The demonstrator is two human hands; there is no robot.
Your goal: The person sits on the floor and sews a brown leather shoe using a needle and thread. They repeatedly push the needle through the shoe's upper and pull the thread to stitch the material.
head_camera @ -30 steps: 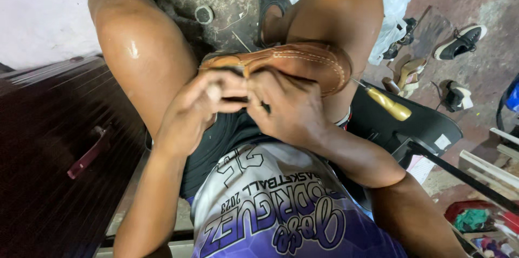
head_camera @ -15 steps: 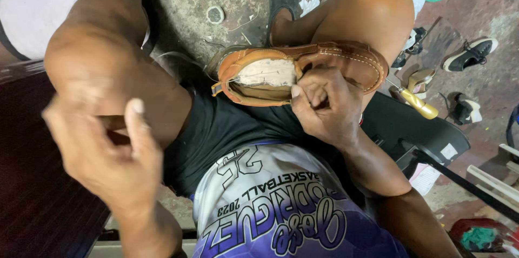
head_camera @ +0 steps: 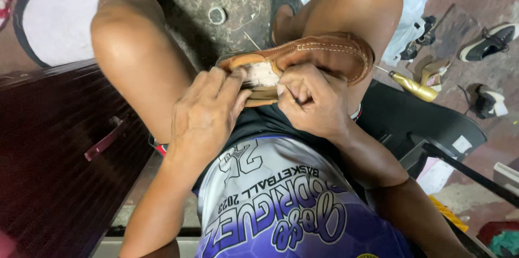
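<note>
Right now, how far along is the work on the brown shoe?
Done: white stitching already runs along the brown shoe upper. In hand: left hand and right hand both press at its open, pale inside. Left: the opening is not closed; how much remains cannot be told.

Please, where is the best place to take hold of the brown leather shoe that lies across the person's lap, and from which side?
Probably at the stitched toe end of the brown leather shoe, coming from above. That end is bare and rounded, resting against the knee, while the left hand and right hand already crowd the open heel end.
</note>
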